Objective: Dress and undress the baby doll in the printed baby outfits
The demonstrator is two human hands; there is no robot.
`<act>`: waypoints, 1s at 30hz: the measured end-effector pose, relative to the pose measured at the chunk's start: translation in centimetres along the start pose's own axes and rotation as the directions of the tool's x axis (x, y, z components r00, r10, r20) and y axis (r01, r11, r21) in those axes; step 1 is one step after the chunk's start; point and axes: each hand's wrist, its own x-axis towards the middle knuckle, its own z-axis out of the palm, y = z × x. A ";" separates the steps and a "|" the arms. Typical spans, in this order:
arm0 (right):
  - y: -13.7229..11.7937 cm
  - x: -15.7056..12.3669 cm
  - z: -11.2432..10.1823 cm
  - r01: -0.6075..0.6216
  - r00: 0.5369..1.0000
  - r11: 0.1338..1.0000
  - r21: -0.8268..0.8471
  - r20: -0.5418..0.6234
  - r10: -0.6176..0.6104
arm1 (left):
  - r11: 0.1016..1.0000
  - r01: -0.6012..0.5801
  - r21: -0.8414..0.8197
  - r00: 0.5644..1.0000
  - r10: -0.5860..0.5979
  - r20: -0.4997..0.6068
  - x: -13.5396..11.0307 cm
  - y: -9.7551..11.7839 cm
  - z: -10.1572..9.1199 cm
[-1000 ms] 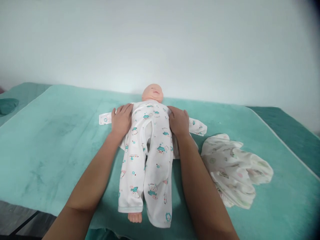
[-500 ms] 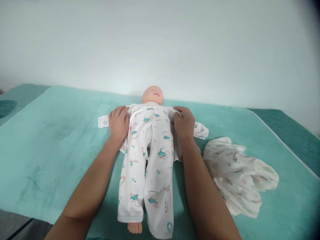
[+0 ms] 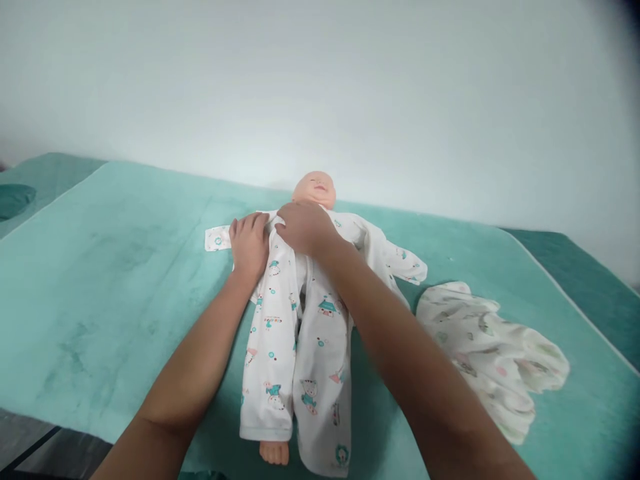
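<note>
Dressed doll (image 3: 325, 340) laid under hands, long axis pointing away, head (image 3: 314, 189) just beyond right hand (image 3: 307, 229). Left hand (image 3: 250, 245) draped at shoulder; right, nearer head, curled over chest; grips cannot be told.

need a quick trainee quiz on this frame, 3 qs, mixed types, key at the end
1. Multiple choice: which is nearest the doll's head?
A) left hand
B) right hand
C) crumpled printed cloth
2. True or false: both of the doll's feet show below the trousers.
3. Fill in: the crumpled printed cloth lies on the person's ____ side.

Key: 1. B. 2. False; only one foot shows below the trousers. 3. right.
</note>
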 end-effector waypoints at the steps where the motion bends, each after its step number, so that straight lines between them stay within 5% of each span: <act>1: -0.4 1.1 -0.1 -0.018 0.996 0.999 -0.038 0.087 0.021 | 1.000 0.015 0.007 1.000 -0.015 0.014 0.1 0.0 0.0; 4: -1.1 3.6 0.0 -0.110 0.965 0.990 -0.090 0.228 0.129 | 0.999 0.018 0.033 0.999 -0.019 0.045 0.2 0.0 -0.1; 7: -1.3 4.2 0.2 -0.161 0.954 0.981 -0.108 0.236 0.183 | 0.998 0.005 0.060 0.999 -0.008 0.053 0.0 0.0 -0.2; 14: 0.9 1.5 0.2 -0.162 0.978 0.986 -0.046 0.123 0.167 | 0.997 -0.037 0.074 0.999 0.034 0.036 -0.2 0.3 -0.7; 24: 3.8 -0.6 -2.9 -0.306 0.940 0.947 0.099 0.189 0.285 | 0.992 0.106 -0.068 0.994 -0.103 0.045 0.2 -1.4 -1.7; 30: 6.2 -2.3 -3.7 -0.337 0.941 0.927 0.165 0.093 0.326 | 0.978 0.178 -0.105 0.982 -0.169 0.089 0.4 -1.7 -1.5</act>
